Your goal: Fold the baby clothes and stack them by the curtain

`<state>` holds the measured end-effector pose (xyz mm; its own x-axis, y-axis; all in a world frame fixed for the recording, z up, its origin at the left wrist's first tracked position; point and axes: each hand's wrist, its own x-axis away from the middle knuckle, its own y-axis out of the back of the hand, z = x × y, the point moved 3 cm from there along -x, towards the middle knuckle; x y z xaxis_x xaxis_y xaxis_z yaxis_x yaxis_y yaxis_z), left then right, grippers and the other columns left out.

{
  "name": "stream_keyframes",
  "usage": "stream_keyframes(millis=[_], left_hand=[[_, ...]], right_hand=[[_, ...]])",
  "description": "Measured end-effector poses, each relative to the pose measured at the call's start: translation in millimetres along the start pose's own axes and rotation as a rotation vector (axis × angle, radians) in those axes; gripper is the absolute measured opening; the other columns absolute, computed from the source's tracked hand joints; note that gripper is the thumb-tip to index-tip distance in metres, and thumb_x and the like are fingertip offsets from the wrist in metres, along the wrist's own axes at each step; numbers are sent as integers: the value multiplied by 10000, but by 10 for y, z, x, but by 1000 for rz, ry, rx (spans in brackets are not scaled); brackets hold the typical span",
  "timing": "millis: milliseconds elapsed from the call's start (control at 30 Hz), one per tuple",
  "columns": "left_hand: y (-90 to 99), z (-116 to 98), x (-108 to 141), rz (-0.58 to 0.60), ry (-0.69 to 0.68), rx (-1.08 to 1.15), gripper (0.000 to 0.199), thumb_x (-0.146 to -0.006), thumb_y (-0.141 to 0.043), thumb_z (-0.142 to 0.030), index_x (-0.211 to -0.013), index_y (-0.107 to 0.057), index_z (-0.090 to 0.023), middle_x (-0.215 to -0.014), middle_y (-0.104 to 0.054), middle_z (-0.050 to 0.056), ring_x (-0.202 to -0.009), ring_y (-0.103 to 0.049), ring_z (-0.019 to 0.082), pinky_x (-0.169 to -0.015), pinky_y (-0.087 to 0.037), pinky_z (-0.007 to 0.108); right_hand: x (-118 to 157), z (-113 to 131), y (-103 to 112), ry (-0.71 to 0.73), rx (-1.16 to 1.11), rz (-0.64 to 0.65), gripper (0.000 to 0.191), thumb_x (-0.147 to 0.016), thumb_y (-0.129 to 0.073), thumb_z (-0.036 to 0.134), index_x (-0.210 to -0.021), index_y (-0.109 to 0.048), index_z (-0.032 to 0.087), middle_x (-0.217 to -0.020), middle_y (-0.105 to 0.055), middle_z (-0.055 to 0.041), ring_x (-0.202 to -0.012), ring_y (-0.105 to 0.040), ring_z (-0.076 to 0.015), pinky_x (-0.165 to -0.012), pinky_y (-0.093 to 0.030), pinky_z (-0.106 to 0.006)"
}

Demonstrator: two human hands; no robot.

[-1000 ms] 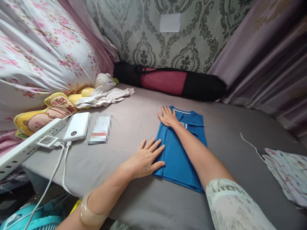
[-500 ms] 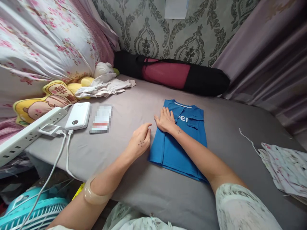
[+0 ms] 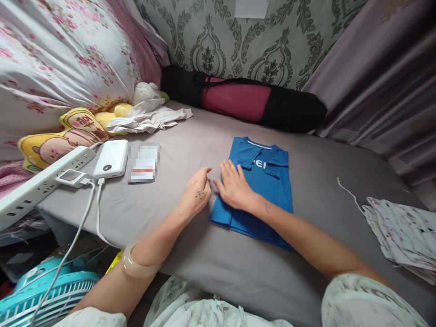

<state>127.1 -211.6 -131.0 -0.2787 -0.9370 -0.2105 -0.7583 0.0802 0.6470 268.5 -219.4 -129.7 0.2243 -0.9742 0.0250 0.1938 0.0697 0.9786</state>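
Our right hand (image 3: 233, 186) is open, its palm down on the left part of the blue shirt (image 3: 272, 193), with the fingers spread over the cloth and the thumb near the side edge. Our left hand (image 3: 195, 194) is curled just beside that same edge, over the grey sheet (image 3: 190, 245), but its fingertips are turned away from us, so we cannot tell whether they are fully closed or pinch anything. The shirt lies in front of us on the sheet, front side up, with the neckline (image 3: 259, 144) at the far end and the hem (image 3: 250, 232) nearest us. As we judge it, the work is roughly halfway along. The sides look done: they are turned inward to make a narrow, fairly straight panel, and both sleeves (image 3: 248, 160) lie doubled in over the chest, leaving part of the white lettering (image 3: 260, 164) showing between them. The cloth looks mostly flat, so little smoothing seems left, perhaps only around our right palm and along the edge by our left hand. What we take to be undone is any fold across the length, since hem and neckline are well apart and the panel lies at its full length. Well off to our right, a patterned garment (image 3: 402, 231) lies in a folded, layered bundle, with a white cord (image 3: 350, 194) trailing from it
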Motion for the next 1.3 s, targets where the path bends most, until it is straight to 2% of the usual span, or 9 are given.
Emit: stream_keyframes(millis=[167,433,533,633,733,833,967,1133,1300], left_hand=[[-2,10,15,12,24,40,430,-869,-357,-115,-1256,-542,-148,-1298,-612,131,-1235,-559,220,-1084,-431,436],[-40,6,28,57,53,57,414,-886,-346,-138,-1248,-547,-140,-1310,-606,139,-1257,-548,216,-1095,-420,411],[-55,16,26,69,53,50,414,-891,-336,-143,-1254,-535,-131,-1293,-615,143,-1237,-563,214,-1081,-433,403],[-64,-4,31,78,11,44,389,-900,-343,-150,-1238,-537,-160,-1265,-633,123,-1200,-587,208,-1049,-461,399],[-74,-63,52,88,-85,37,358,-915,-346,-152,-1211,-546,-169,-1226,-648,123,-1166,-601,207,-1026,-474,398],[-95,-131,84,120,-205,33,289,-944,-379,-206,-1168,-560,-184,-1138,-670,111,-1087,-627,211,-974,-500,393],[-122,-162,111,156,-293,21,242,-948,-425,-245,-1140,-560,-185,-1095,-664,108,-1021,-634,214,-920,-519,379],[-137,-148,123,165,-322,-1,242,-952,-437,-247,-1156,-555,-193,-1134,-655,109,-1063,-624,219,-939,-511,375],[-161,-136,139,193,-346,-19,245,-947,-453,-240,-1165,-559,-199,-1225,-632,114,-1136,-601,228,-981,-491,380]], right_hand=[[480,295,-120,136,-89,87,747,-998,-135,541,-1533,-236,29,-1609,-136,-159,-1499,-56,-265,-1215,-56,-480],[484,274,-125,113,-230,147,722,-1007,-206,516,-1537,-206,25,-1612,-124,-173,-1499,-37,-272,-1214,-45,-497],[444,224,30,160,-325,167,645,-991,-346,458,-1502,-331,64,-1573,-276,-187,-1466,-224,-290,-1180,-203,-481],[266,7,228,192,-459,65,398,-964,-423,315,-1271,-622,159,-1266,-654,-116,-1156,-603,-222,-987,-437,-344],[-50,-474,401,22,-463,-156,316,-945,-436,262,-1000,-735,177,-937,-748,-42,-880,-669,-183,-821,-475,-275],[-365,-1066,491,-291,-339,-311,289,-910,-460,202,-899,-747,168,-904,-748,-51,-884,-667,-199,-787,-462,-255],[-603,-1610,464,-665,-185,-337,300,-921,-475,264,-1029,-732,154,-1085,-717,-145,-1032,-650,-269,-825,-464,-311],[-712,-1754,314,-747,-175,-290,325,-871,-570,387,-1014,-738,148,-1137,-680,-189,-1061,-638,-297,-843,-475,-347],[-753,-1729,272,-698,-212,-342,260,-835,-602,282,-1035,-717,162,-1145,-678,-141,-1091,-618,-260,-875,-454,-314]])
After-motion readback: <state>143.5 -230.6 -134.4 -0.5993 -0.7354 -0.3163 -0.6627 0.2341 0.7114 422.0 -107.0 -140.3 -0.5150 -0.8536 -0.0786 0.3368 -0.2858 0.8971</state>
